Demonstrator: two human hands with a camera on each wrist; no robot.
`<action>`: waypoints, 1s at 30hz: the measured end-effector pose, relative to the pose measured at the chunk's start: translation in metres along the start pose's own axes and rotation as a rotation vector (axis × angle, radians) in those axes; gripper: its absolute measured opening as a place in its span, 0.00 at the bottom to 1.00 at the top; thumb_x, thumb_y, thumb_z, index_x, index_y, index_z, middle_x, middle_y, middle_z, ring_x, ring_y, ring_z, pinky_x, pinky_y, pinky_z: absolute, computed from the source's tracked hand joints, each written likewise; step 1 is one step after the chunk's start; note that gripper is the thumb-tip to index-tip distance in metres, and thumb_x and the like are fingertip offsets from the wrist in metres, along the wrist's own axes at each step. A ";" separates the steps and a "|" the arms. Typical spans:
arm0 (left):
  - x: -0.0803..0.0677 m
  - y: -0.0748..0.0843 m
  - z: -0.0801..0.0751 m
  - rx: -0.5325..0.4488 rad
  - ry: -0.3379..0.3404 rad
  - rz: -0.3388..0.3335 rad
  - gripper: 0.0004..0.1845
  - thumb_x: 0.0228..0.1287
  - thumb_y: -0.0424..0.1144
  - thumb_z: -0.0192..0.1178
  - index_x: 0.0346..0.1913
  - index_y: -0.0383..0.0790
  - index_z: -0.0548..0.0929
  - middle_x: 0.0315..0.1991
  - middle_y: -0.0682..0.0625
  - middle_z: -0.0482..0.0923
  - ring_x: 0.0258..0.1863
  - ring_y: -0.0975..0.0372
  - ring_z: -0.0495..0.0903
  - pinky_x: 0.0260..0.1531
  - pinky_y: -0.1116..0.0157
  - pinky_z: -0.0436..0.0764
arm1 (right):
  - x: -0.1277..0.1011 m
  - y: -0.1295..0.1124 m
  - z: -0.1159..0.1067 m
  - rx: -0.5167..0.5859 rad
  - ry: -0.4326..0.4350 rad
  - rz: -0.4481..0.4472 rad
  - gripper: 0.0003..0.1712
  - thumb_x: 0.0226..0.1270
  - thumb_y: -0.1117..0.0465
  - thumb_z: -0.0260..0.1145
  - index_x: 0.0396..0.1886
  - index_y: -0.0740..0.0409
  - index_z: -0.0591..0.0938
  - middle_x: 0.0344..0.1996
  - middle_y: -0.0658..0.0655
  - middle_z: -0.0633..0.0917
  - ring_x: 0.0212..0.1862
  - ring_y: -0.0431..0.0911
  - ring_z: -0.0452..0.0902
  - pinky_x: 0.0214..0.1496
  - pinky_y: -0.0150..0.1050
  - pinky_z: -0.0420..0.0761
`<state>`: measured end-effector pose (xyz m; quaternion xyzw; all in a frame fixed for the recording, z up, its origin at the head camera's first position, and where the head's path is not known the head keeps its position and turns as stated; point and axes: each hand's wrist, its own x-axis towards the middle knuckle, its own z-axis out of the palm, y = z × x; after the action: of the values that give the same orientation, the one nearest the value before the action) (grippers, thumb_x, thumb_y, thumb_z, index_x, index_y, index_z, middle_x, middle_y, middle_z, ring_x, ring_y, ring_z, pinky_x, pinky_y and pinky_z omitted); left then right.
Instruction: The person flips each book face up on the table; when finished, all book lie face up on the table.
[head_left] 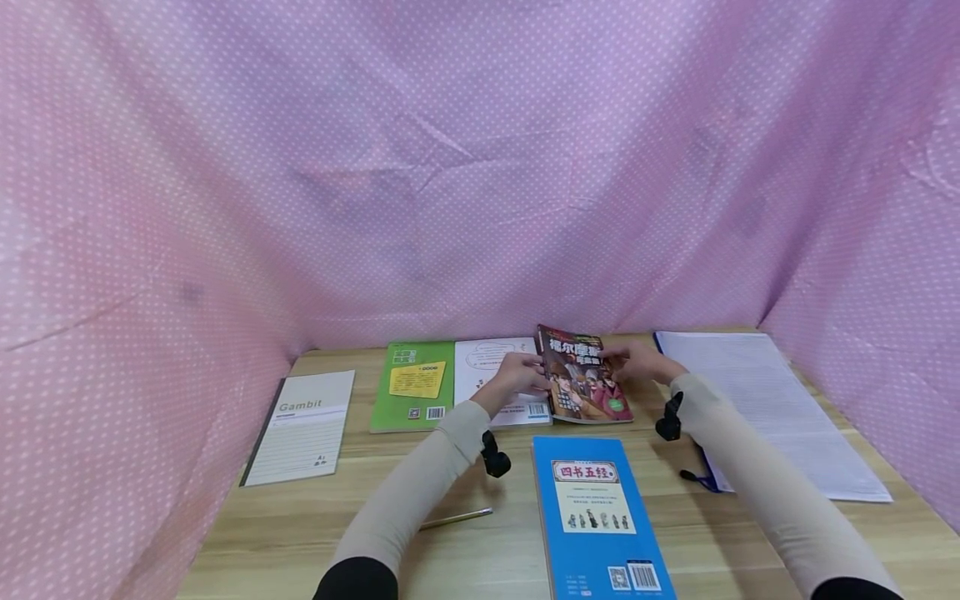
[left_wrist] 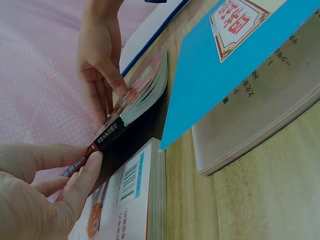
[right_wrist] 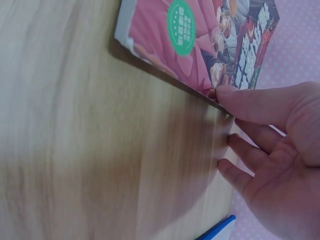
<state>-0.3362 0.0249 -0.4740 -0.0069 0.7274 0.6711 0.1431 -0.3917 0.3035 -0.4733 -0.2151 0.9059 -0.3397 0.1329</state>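
While left hand [head_left: 517, 375] and right hand [head_left: 637, 360] pinch the glossy red comic paperback [head_left: 583, 379] by opposite edges, thin grips; it may slip onto the wooden counter [head_left: 480, 492].

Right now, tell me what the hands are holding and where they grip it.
Both hold the comic book. The left hand pinches its spine edge; the right hand grips the opposite, page-side edge, thumb on the cover.

Thick paperback comic-style book [head_left: 583, 375] with dark red illustrated cover, green round sticker near lower corner. Sat tilted, spine edge raised off wooden tabletop, at far centre, partly overlapping a white-covered book.
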 end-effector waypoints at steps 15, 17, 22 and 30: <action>0.005 -0.005 0.016 0.020 0.046 0.004 0.30 0.60 0.19 0.67 0.67 0.29 0.76 0.50 0.38 0.82 0.43 0.47 0.89 0.39 0.60 0.91 | -0.003 0.006 -0.007 0.002 0.004 0.020 0.31 0.62 0.76 0.67 0.67 0.73 0.74 0.69 0.78 0.70 0.71 0.72 0.64 0.69 0.60 0.75; 0.005 -0.006 0.018 0.024 0.046 0.009 0.30 0.59 0.19 0.67 0.67 0.29 0.76 0.51 0.38 0.82 0.44 0.46 0.89 0.38 0.60 0.91 | -0.003 0.007 -0.007 0.001 0.008 0.005 0.31 0.61 0.77 0.67 0.66 0.74 0.74 0.67 0.79 0.71 0.68 0.70 0.68 0.64 0.54 0.80; 0.006 -0.009 0.021 0.037 0.051 0.025 0.31 0.60 0.19 0.66 0.67 0.28 0.75 0.52 0.37 0.81 0.44 0.48 0.89 0.38 0.61 0.91 | -0.005 0.009 -0.009 0.021 0.021 -0.011 0.31 0.60 0.78 0.67 0.65 0.76 0.74 0.64 0.79 0.74 0.58 0.62 0.75 0.49 0.37 0.82; 0.006 -0.012 0.023 0.039 0.055 0.022 0.31 0.59 0.19 0.67 0.68 0.29 0.75 0.52 0.38 0.81 0.45 0.50 0.89 0.40 0.62 0.91 | -0.005 0.015 -0.009 0.043 0.026 -0.020 0.31 0.59 0.81 0.65 0.65 0.78 0.74 0.64 0.80 0.74 0.56 0.62 0.77 0.42 0.32 0.80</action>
<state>-0.3353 0.0474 -0.4885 -0.0146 0.7439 0.6580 0.1160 -0.3947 0.3210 -0.4766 -0.2168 0.8978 -0.3633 0.1222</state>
